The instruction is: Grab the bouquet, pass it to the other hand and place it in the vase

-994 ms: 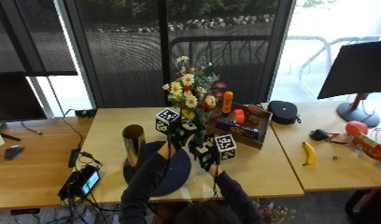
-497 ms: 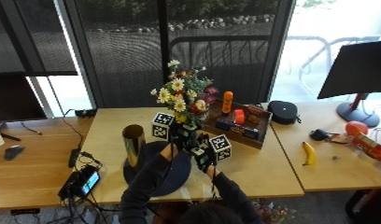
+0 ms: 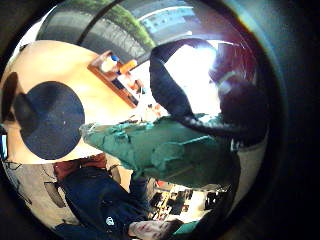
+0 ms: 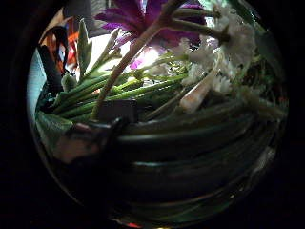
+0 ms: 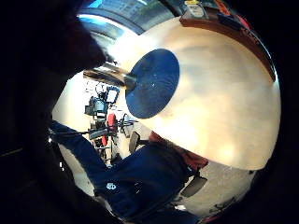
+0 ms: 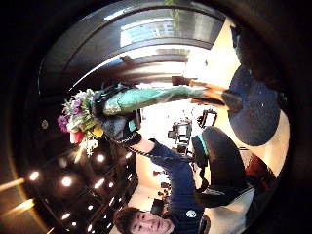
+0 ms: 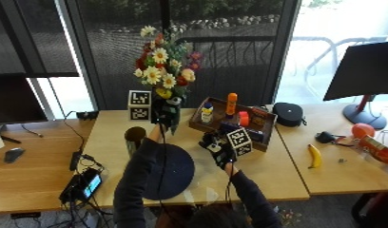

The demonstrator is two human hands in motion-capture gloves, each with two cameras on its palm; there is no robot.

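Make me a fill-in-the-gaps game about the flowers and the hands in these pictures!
1. The bouquet is held up by the person's ____ hand.
2. The vase stands beside a round dark ____ mat.
3. The right hand holds ____.
4. The yellow fruit lying on the table at the right is a ____.

Missing words: left; blue; nothing; banana

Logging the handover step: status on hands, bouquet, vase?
Left hand grips the bouquet, raised upright above the table. Right hand off it, low over the table, grip unclear. Vase upright beside the dark mat, nothing over its mouth.
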